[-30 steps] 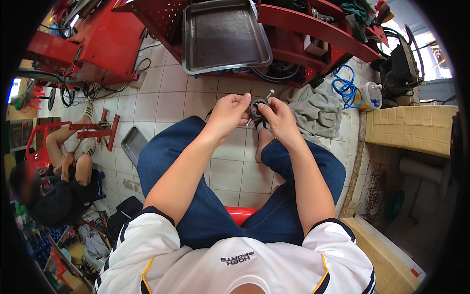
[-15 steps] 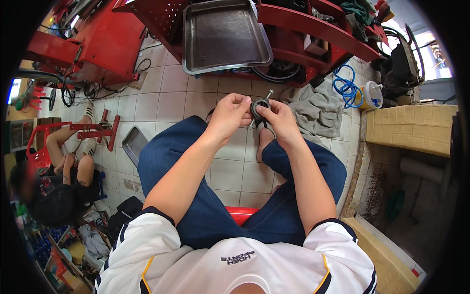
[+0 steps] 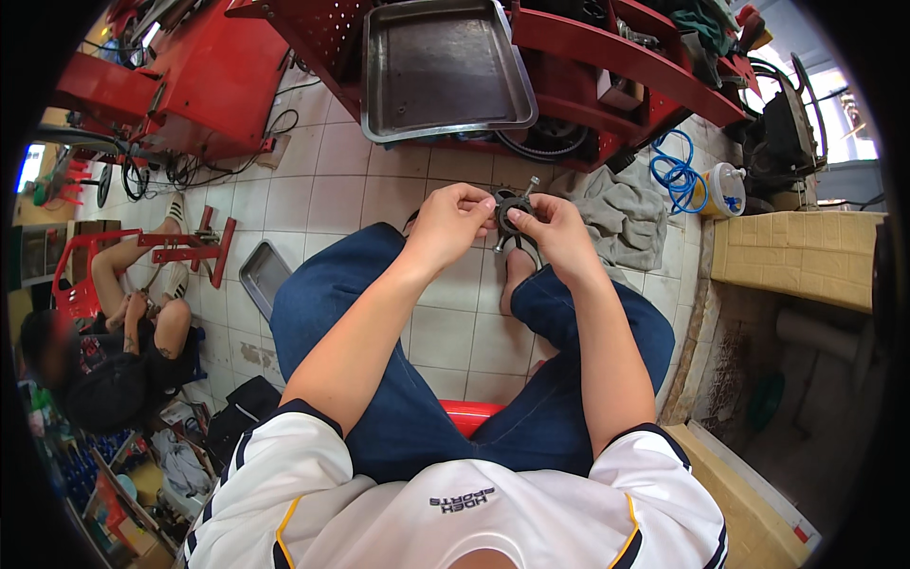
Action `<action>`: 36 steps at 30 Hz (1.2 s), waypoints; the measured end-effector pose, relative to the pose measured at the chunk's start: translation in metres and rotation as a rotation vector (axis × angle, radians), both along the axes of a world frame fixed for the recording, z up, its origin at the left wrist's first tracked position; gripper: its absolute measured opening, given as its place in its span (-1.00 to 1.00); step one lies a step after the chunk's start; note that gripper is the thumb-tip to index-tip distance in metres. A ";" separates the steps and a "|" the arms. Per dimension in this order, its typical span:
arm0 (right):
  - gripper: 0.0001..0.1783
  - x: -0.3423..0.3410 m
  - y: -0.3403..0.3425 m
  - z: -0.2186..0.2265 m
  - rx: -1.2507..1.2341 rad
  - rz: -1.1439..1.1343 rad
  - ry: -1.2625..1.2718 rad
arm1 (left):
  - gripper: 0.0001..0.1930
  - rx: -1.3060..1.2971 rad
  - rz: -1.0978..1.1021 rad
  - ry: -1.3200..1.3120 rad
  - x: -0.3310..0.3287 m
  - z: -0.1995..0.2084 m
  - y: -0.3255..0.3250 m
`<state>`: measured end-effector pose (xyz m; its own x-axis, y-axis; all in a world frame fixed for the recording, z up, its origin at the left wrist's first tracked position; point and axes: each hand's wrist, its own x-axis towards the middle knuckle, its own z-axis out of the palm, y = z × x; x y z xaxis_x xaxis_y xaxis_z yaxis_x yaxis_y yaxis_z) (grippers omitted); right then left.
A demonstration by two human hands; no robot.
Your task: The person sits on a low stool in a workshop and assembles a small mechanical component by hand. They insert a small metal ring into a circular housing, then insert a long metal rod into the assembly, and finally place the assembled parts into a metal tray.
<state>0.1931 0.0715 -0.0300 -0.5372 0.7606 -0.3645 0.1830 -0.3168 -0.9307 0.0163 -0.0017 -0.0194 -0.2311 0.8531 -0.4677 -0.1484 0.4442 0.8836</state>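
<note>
Between my thumb and fingers, my right hand (image 3: 561,232) grips a dark round ring-shaped metal part (image 3: 513,217) above the floor between my knees. Two silver bolts stick out of it, one toward the top and one toward the bottom. My left hand (image 3: 449,224) is closed in a pinch, its fingertips right at the part's left edge. Whatever those fingertips hold, if anything, is too small or hidden to make out.
A metal tray (image 3: 445,71) sits ahead by a red workshop stand, with a smaller tray (image 3: 266,277) on the floor at left. A grey cloth (image 3: 611,220), blue hose (image 3: 678,174) and white bucket (image 3: 725,188) lie right. Another person (image 3: 114,356) sits at far left.
Both hands and the metal part have shifted slightly right and down in view. My left fingers are more curled and sit farther to the side of the part, leaving its ring more visible.
</note>
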 end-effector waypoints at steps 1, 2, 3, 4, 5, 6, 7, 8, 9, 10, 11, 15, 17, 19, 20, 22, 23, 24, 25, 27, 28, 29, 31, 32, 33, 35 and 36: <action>-0.88 0.001 0.002 0.002 -0.012 0.020 0.012 | -0.76 0.008 0.001 0.012 0.000 0.000 0.000; -0.88 0.001 0.003 0.003 -0.022 0.037 0.025 | -0.76 0.007 -0.018 0.030 0.000 0.003 0.001; -0.88 0.001 0.004 0.003 -0.025 0.049 0.032 | -0.76 0.006 -0.038 0.048 -0.001 0.007 0.001; -0.88 0.002 0.005 0.002 -0.029 0.061 0.039 | -0.76 0.005 -0.058 0.066 -0.001 0.010 0.001; -0.88 0.002 0.006 0.002 -0.032 0.074 0.044 | -0.76 0.012 -0.062 0.081 -0.002 0.009 0.001; -0.88 0.002 0.006 0.002 -0.028 0.077 0.041 | -0.76 0.019 -0.065 0.097 -0.004 0.006 0.001; -0.87 0.002 0.006 0.001 -0.023 0.080 0.037 | -0.76 0.026 -0.070 0.113 -0.004 0.005 0.001; -0.86 0.003 0.006 0.000 -0.019 0.082 0.035 | -0.76 0.037 -0.076 0.115 -0.005 0.006 0.001; -0.85 0.003 0.006 0.001 -0.011 0.077 0.029 | -0.76 0.049 -0.083 0.117 -0.006 0.007 0.001; -0.84 0.002 0.007 0.001 -0.002 0.072 0.023 | -0.75 0.060 -0.089 0.118 -0.006 0.008 0.001; -0.83 0.002 0.007 0.001 0.006 0.070 0.017 | -0.76 0.073 -0.070 0.106 -0.005 0.008 0.000; -0.80 0.003 0.009 0.000 0.006 0.065 -0.027 | -0.76 -0.010 -0.020 0.077 -0.002 0.018 0.003; -0.79 0.003 0.009 0.006 0.009 0.059 -0.047 | -0.75 -0.077 -0.042 0.108 -0.004 0.021 0.005; -0.79 0.004 0.008 0.005 0.010 0.067 -0.035 | -0.74 -0.102 -0.096 0.175 -0.008 0.013 0.005; -0.79 0.004 0.008 0.003 0.011 0.071 -0.028 | -0.75 -0.058 -0.103 0.168 -0.009 0.009 0.005; -0.80 0.003 0.008 0.002 0.005 0.084 -0.013 | -0.77 0.030 -0.116 0.156 -0.009 0.001 0.003; -0.80 0.003 0.009 0.002 0.003 0.089 -0.006 | -0.78 0.055 -0.128 0.166 -0.010 0.000 0.004; -0.80 0.003 0.008 0.003 0.004 0.085 -0.004 | -0.79 0.079 -0.140 0.176 -0.011 -0.001 0.004; -0.80 0.003 0.007 0.005 0.005 0.082 -0.002 | -0.80 0.103 -0.153 0.186 -0.012 -0.002 0.004; -0.80 0.003 0.006 0.006 0.009 0.081 -0.006 | -0.81 0.107 -0.151 0.195 -0.013 -0.005 0.004; -0.79 0.003 0.007 0.005 0.012 0.084 -0.013 | -0.82 0.109 -0.151 0.199 -0.013 -0.007 0.004; -0.79 0.003 0.007 0.005 0.014 0.086 -0.020 | -0.81 0.113 -0.142 0.184 -0.013 -0.008 0.004; -0.78 0.003 0.008 0.003 0.020 0.090 -0.029 | -0.81 0.123 -0.124 0.153 -0.013 -0.010 0.003; -0.78 0.004 0.008 0.002 0.023 0.092 -0.033 | -0.80 0.093 -0.106 0.112 -0.012 -0.006 0.004; -0.78 0.004 0.007 0.003 0.023 0.087 -0.030 | -0.79 0.064 -0.088 0.072 -0.010 -0.001 0.005; -0.78 0.003 0.006 0.005 0.024 0.077 -0.023 | -0.76 0.032 -0.070 0.015 -0.009 0.002 0.005; -0.79 0.003 0.007 0.004 0.022 0.081 -0.038 | -0.75 0.029 -0.071 0.000 -0.009 0.002 0.005</action>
<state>0.1962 0.0782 -0.0255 -0.5835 0.7233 -0.3693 0.2427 -0.2786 -0.9292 0.0072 0.0033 -0.0171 -0.1694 0.8806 -0.4425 -0.1178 0.4277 0.8962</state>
